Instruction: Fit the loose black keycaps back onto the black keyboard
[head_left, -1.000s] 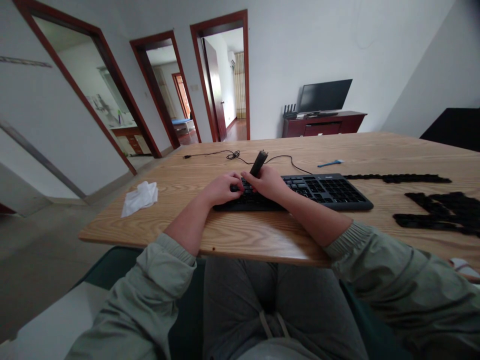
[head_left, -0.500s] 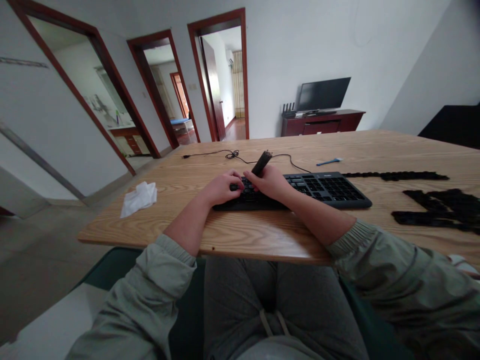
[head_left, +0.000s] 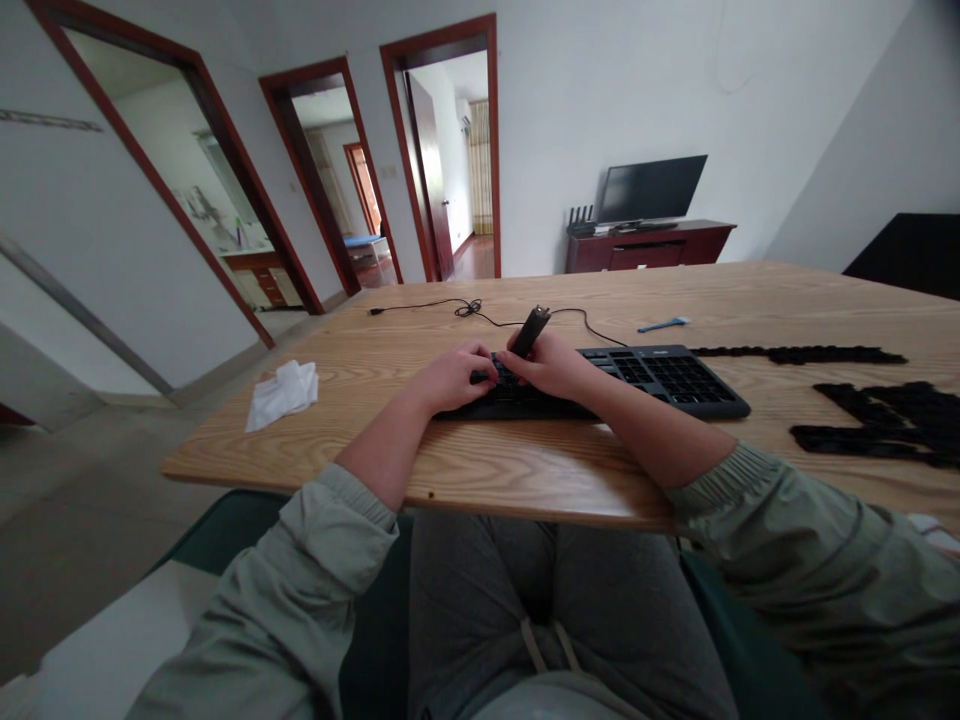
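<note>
A black keyboard [head_left: 660,378] lies on the wooden table [head_left: 525,460], its cable [head_left: 480,312] trailing toward the far edge. My right hand [head_left: 551,365] is closed round a dark stick-shaped tool [head_left: 531,330], whose lower end points down into the keyboard's left part. My left hand [head_left: 452,376] rests beside it on the keyboard's left end, fingers curled and pressing on the keys. What lies under the fingertips is hidden.
A crumpled white tissue [head_left: 283,393] lies at the table's left. Rows of black loose keycaps [head_left: 885,420] sit at the right, with a further strip [head_left: 795,354] behind the keyboard. A small blue tool [head_left: 661,324] lies farther back. Doorways and a TV stand [head_left: 649,245] are beyond.
The tool in my right hand has shifted slightly right and tilted a bit. Both hands stay on the keyboard's left end.
</note>
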